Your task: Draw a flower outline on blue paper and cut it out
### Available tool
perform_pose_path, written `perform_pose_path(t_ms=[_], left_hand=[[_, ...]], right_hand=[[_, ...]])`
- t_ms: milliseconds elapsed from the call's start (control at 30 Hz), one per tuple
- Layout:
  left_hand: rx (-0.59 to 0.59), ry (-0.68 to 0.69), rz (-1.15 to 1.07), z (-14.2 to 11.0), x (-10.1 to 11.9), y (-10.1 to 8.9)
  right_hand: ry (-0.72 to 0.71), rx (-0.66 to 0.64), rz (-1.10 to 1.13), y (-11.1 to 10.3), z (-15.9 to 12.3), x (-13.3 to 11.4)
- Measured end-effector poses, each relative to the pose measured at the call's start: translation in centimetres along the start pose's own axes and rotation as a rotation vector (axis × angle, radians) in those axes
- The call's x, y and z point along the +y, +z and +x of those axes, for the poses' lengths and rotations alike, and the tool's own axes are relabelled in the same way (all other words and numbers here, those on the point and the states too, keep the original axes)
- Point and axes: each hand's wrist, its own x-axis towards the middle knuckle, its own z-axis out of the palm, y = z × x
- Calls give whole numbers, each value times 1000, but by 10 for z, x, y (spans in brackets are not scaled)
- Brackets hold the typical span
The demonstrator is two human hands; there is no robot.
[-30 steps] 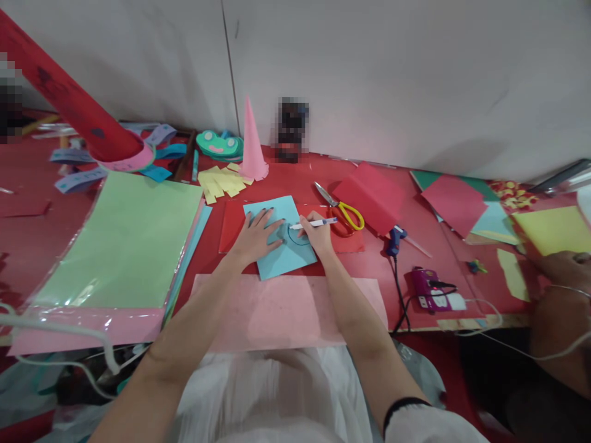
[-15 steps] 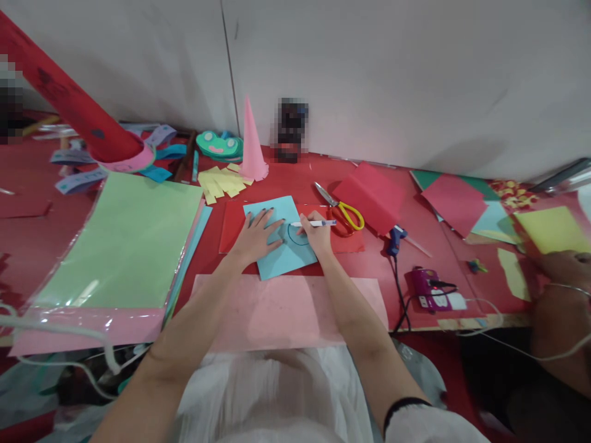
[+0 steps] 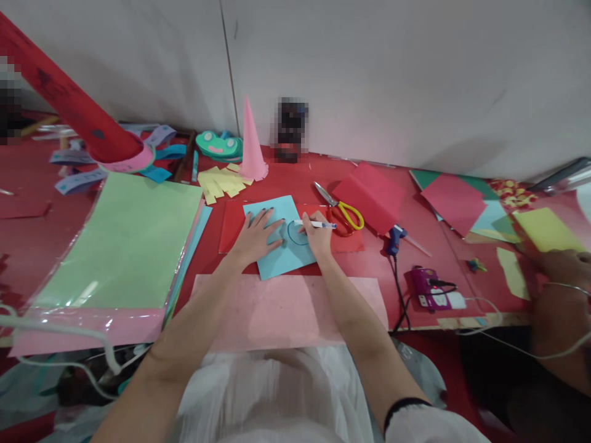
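A light blue sheet of paper lies tilted on top of red paper in the middle of the table. My left hand rests flat on its left part, fingers spread. In my right hand is a white pen, its tip on the blue sheet at a dark curved line. The line forms a partly closed round shape, its right end hidden behind my fingers. Nearer to me, a pink sheet lies under my forearms.
Scissors with yellow handles, a glue gun and a purple power adapter lie to the right. A pink paper cone stands behind. Wrapped green sheets are on the left. Another person's hand is at far right.
My right hand has moved the pen tip slightly up and to the right along the blue sheet. The curved line now reaches farther round at its top. My left hand stays put.
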Motion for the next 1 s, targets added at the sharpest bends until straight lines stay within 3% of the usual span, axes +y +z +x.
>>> perform_pose_path(t_ms=[233, 433, 633, 833, 1000], left_hand=[[19, 7, 2, 0, -1, 1], [2, 11, 12, 0, -1, 1], [9, 15, 14, 1, 0, 1], [4, 17, 12, 1, -1, 1], [6, 15, -1, 1, -3, 2]], right_hand=[[-26, -17, -17, 1, 0, 5], [-50, 99, -56, 0, -3, 1], [-35, 42, -64, 2, -4, 1], [-9, 169, -93, 5, -4, -1], [5, 197, -120, 6, -6, -2]])
